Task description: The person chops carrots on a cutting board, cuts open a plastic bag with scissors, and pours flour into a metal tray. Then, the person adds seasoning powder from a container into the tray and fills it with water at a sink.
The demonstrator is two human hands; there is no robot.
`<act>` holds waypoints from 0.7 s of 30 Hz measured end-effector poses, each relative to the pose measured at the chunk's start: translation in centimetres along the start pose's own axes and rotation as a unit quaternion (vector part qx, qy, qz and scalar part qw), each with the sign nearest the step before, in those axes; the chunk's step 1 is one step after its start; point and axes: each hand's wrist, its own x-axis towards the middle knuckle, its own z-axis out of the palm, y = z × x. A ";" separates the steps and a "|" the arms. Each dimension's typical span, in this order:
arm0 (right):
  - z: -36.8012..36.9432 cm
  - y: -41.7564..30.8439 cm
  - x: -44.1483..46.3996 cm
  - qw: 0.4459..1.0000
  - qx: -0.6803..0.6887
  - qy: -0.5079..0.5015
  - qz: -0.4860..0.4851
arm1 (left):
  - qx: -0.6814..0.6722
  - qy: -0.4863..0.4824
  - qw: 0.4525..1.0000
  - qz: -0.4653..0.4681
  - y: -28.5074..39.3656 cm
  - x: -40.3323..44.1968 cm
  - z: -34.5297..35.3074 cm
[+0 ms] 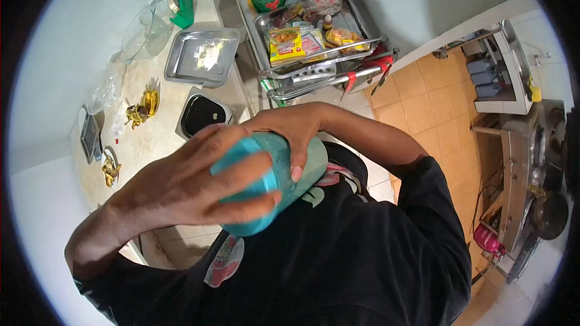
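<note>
A teal jar [311, 160] with a brighter blue-green lid [249, 224] lies tilted on its side against the chest of a black shirt. My left hand [205, 175] is wrapped over the lid, its fingers curled and slightly blurred by motion. Around the jar's body closes my right hand [296, 127], thumb on the near side and the other fingers mostly hidden behind it. Beyond the hands, a square metal container [225, 105] with dark contents stands on the table's edge. The jar's contents cannot be made out.
On the pale table [175, 99] are a metal tray [175, 66] with white powder, banana peels [151, 102], a glass bowl [136, 39] and a green tape dispenser [184, 9]. Beside it stands a metal rack [296, 89] with food packets. A stove and pans are at the far right.
</note>
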 end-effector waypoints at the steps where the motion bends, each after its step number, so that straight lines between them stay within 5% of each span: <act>1: -0.1 0.2 0.7 1.000 0.010 -0.017 -0.016 | 0.016 0.005 0.999 0.036 -0.1 -0.2 -0.4; 6: -0.2 0.6 2.6 1.000 0.017 0.019 -0.005 | 0.114 -0.100 0.988 0.015 -1.0 -2.8 -2.7; 8: -0.2 0.9 3.3 0.999 0.023 0.039 -0.004 | -0.078 -0.062 0.989 -0.113 -0.6 -4.2 -2.8; 10: -0.2 1.0 4.0 0.998 0.028 0.057 -0.002 | -0.261 -0.035 0.932 -0.248 0.2 -4.4 -3.4; 14: 0.0 2.0 5.3 0.993 0.102 0.048 0.020 | -0.249 -0.083 0.936 -0.233 -1.0 -4.9 -3.2; 17: -0.4 2.0 6.1 0.999 0.023 0.024 -0.005 | -0.033 -0.096 0.994 -0.035 -2.2 -5.5 -2.0; 21: -0.5 2.1 6.5 1.000 -0.004 0.015 0.004 | 0.038 -0.023 0.996 0.081 -3.3 -6.3 -1.0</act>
